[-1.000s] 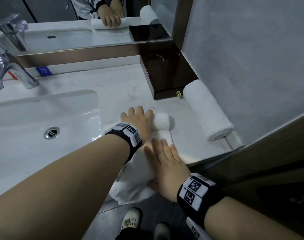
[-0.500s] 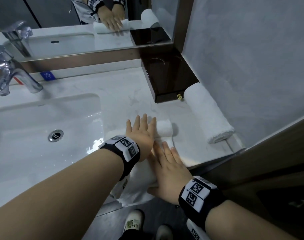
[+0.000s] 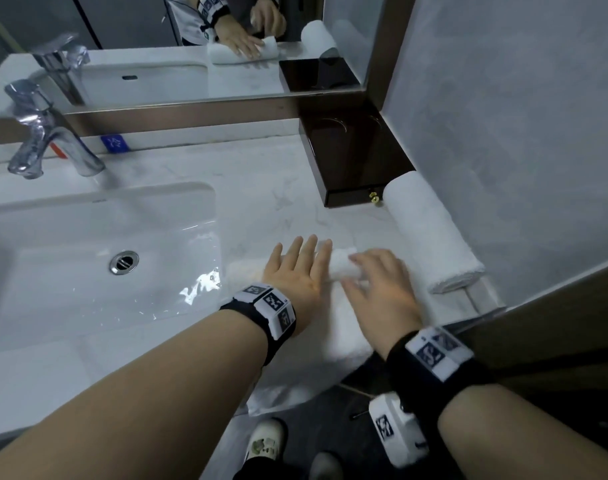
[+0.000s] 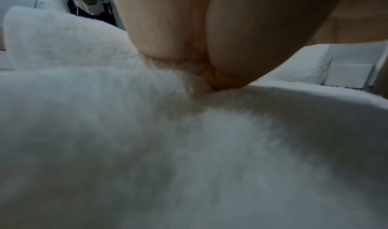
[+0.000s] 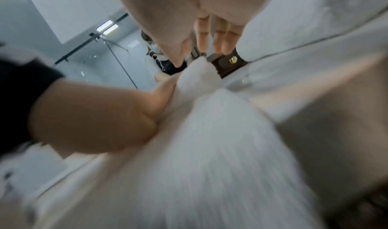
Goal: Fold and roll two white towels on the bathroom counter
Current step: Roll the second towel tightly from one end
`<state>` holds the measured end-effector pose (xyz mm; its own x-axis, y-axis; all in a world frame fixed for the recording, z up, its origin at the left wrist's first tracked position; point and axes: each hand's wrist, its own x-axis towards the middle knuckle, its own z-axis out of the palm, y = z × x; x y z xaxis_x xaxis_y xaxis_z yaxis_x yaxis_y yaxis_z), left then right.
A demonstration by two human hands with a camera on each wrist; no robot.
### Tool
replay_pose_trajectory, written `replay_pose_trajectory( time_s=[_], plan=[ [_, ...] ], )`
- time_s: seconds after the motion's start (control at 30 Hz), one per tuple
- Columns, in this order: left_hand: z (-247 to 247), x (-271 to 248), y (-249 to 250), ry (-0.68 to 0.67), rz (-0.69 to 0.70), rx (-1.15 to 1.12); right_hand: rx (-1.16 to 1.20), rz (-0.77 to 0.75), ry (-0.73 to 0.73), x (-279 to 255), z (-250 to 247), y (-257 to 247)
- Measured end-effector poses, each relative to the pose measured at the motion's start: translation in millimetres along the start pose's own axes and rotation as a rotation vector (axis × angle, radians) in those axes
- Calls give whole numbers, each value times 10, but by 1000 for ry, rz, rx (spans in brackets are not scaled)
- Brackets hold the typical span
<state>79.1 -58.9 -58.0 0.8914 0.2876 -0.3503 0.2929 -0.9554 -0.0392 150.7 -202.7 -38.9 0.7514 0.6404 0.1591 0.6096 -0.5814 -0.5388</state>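
A white towel (image 3: 344, 336) lies on the marble counter (image 3: 254, 199) near its front edge, its far end wound into a small roll (image 3: 342, 268) and its near end hanging over the edge. My left hand (image 3: 300, 271) lies flat on the roll with straight fingers. My right hand (image 3: 378, 285) rests over the roll's right part with loosely bent fingers. In the left wrist view the palm presses into the towel (image 4: 189, 149). The right wrist view shows the towel (image 5: 210, 141) under both hands. A second, fully rolled white towel (image 3: 430, 230) lies by the right wall.
A white sink (image 3: 98, 258) with a chrome tap (image 3: 43, 140) fills the counter's left. A dark brown box (image 3: 354, 157) stands in the back right corner, touching the rolled towel. A mirror (image 3: 191, 46) runs along the back. The grey wall is on the right.
My right hand has moved forward from the flat part of the towel onto the roll. My left hand's fingers have straightened, and the roll has grown slightly.
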Motion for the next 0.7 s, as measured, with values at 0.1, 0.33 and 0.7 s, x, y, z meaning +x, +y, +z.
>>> replay_pose_trajectory(
  time_s=[0.1, 0.33, 0.7],
  plan=[
    [36, 16, 3, 14, -7, 0, 31, 115, -206, 397, -87, -67],
    [38, -18, -60, 76, 63, -78, -62, 170, -462, 739, -182, -128],
    [-269, -188, -883, -64, -34, -400, -58, 130, -492, 782, -159, -118]
  ],
)
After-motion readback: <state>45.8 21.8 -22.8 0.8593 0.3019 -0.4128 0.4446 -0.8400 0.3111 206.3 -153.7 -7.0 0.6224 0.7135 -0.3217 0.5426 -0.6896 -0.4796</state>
